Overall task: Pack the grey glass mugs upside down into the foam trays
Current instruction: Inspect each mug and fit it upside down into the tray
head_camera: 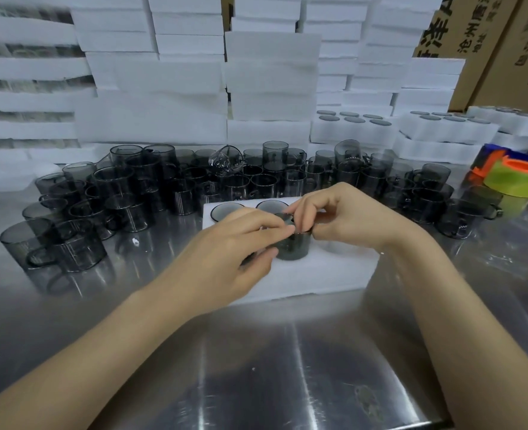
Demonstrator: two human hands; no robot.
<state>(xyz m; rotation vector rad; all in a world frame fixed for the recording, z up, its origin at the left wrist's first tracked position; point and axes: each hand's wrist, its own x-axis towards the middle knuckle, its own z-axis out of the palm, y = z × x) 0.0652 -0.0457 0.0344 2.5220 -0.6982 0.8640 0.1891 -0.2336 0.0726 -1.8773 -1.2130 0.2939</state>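
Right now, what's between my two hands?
In the head view, a grey mug sits between the left hand and right hand, over the foam tray.

Steel tabletop (287, 367) lay below and toward the viewer from the grip, reflective, with a small white speck (136, 242) to its left. Tape rolls (515, 175), yellow-green and orange, sat far right of the grip. Printed cardboard boxes (504, 51) stood beyond, upper right.
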